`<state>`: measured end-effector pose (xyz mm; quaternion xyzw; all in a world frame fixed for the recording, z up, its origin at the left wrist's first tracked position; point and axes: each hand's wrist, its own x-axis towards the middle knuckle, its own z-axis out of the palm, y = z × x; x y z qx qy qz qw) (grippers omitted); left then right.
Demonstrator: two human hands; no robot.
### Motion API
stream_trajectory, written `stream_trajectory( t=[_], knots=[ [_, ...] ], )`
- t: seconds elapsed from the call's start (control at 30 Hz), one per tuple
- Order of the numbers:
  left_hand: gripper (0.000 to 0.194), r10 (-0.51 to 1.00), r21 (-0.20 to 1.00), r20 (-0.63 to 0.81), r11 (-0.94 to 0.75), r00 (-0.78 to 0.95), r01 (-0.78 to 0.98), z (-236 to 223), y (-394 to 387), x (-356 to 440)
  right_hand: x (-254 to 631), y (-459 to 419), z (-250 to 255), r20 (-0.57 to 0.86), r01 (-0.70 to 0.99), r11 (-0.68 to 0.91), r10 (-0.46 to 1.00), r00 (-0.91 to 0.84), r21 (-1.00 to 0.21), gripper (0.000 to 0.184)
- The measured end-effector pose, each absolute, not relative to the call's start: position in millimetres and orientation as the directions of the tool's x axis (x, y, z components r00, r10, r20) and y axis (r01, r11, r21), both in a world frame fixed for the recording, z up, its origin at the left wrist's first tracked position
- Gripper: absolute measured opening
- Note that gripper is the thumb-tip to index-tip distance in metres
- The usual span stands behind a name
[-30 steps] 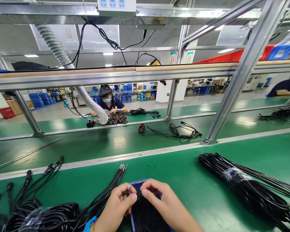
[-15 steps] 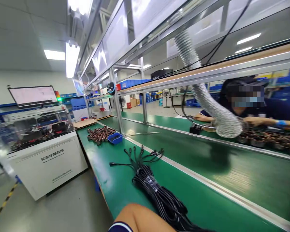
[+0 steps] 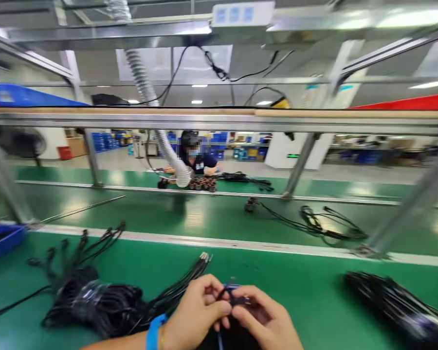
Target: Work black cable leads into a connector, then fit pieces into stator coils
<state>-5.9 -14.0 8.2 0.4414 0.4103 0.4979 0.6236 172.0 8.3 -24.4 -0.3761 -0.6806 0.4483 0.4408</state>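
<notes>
In the lower middle of the head view my left hand [image 3: 195,308], with a blue band at the wrist, is closed on a thin black cable [image 3: 224,293]. Right beside it, my right hand [image 3: 268,318] pinches the same dark piece, and the fingertips of both hands nearly meet. Motion blur and the fingers hide its exact shape. Left of my hands lies a tied bundle of black cables [image 3: 105,304] with connectors at its far end. The light-tipped wire ends [image 3: 204,257] of some cables point away from me just beyond my left hand.
A second black cable bundle [image 3: 397,311] lies at the right. A blue bin [image 3: 3,243] stands at the left edge. Beyond the metal rail, a loose cable [image 3: 314,226] lies on the green bench. A co-worker [image 3: 199,155] sits opposite, behind a silver hose [image 3: 168,146].
The view has swung right, from the bench's left end to the middle. Both hands are now in sight on the black cable; earlier only a bare arm showed at the bottom.
</notes>
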Motion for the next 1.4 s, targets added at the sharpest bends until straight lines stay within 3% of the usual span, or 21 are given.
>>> stream_trajectory(
  t=[0.2,0.27,0.37,0.43,0.5,0.57,0.63,0.7,0.8,0.97,1.23,1.4],
  knots=[
    [0.059,0.979,0.965,-0.024,0.076,0.203,-0.251,1,-13,-11,159,6,-13,0.203,-0.069,0.191,0.945,-0.255,-0.979,0.033],
    [0.057,0.968,0.965,0.002,0.064,0.252,-0.254,4,-16,-10,166,2,2,0.193,-0.103,0.167,0.913,-0.360,-0.981,0.032],
    [0.051,0.944,0.967,0.057,0.030,0.326,-0.254,13,-20,-12,186,-4,32,0.241,-0.104,0.234,0.694,-0.678,-0.967,0.037],
    [0.049,0.943,0.969,0.050,0.035,0.330,-0.246,18,-19,-13,194,-5,43,0.260,-0.073,0.313,0.615,-0.744,-0.947,0.044],
    [0.049,0.948,0.962,0.002,0.085,0.318,-0.259,18,-17,-14,193,-3,40,0.254,0.103,0.412,0.720,-0.646,-0.905,0.037],
    [0.051,0.946,0.940,-0.054,0.156,0.319,-0.305,14,-13,-13,185,1,26,0.228,0.427,0.486,0.819,-0.526,-0.763,0.018],
    [0.053,0.939,0.917,-0.083,0.203,0.333,-0.343,9,-11,-12,173,5,8,0.148,0.673,0.513,0.840,-0.522,-0.534,0.031],
    [0.053,0.937,0.921,-0.099,0.214,0.334,-0.326,2,-11,-11,164,9,-7,0.066,0.762,0.534,0.831,-0.552,-0.366,0.029],
    [0.055,0.943,0.950,-0.100,0.185,0.317,-0.252,-7,-12,-11,158,11,-18,0.051,0.786,0.546,0.829,-0.557,-0.290,0.012],
    [0.059,0.954,0.976,-0.100,0.149,0.284,-0.157,-15,-8,-10,161,9,-17,0.189,0.739,0.549,0.833,-0.520,-0.389,0.017],
    [0.030,0.969,0.983,-0.171,0.180,0.179,-0.035,4,-7,-5,170,6,-3,0.445,0.429,0.576,0.815,-0.372,-0.696,0.021],
    [0.027,0.965,0.979,-0.197,0.203,0.173,-0.018,4,-9,-7,175,7,0,0.546,0.391,0.629,0.777,-0.313,-0.672,0.023]
  ],
)
